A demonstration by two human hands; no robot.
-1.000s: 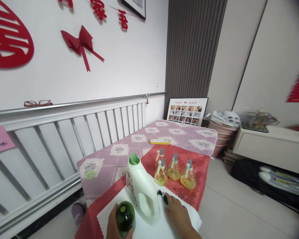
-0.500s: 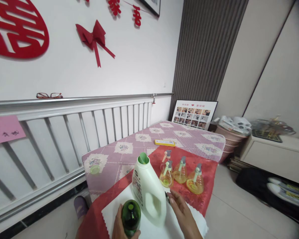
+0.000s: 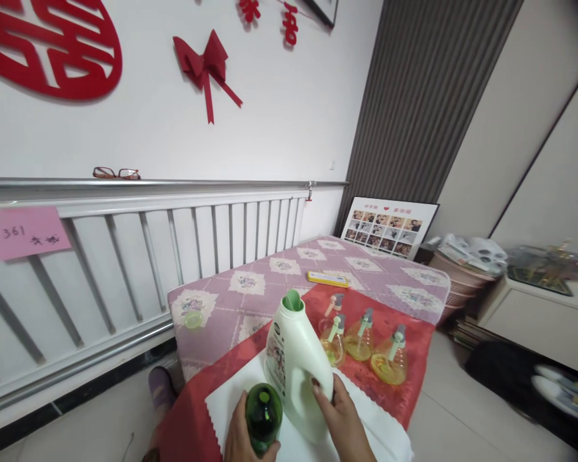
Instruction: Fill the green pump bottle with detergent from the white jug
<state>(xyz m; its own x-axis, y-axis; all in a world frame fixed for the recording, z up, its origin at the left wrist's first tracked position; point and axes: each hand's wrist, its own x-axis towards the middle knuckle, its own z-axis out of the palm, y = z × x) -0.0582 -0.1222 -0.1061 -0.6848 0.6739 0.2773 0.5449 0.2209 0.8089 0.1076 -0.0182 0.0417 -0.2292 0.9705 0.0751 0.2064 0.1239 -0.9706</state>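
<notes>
My left hand point(image 3: 237, 433) is wrapped round a dark green bottle point(image 3: 264, 414), seen from above with its round opening facing up. Just right of it, a pale green detergent jug point(image 3: 296, 350) stands upright on a white cloth point(image 3: 224, 394). Its cap is off, and a green spout shows in the mouth. My right hand point(image 3: 341, 414) grips the jug's handle, with the thumb at the handle hole and the fingers behind. Several clear spray bottles point(image 3: 359, 346) stand to the right of the jug, some with yellow liquid in them.
A translucent green cap point(image 3: 193, 319) lies at the left of the patterned tablecloth point(image 3: 270, 301). Near the back is a yellow flat case point(image 3: 327, 278). A red cloth point(image 3: 417, 359) lies under the spray bottles. A white radiator point(image 3: 197, 237) runs along the left wall.
My right hand has moved from beside the jug onto its handle and closed round it. The left hand keeps its hold on the green bottle. The view has shifted slightly left.
</notes>
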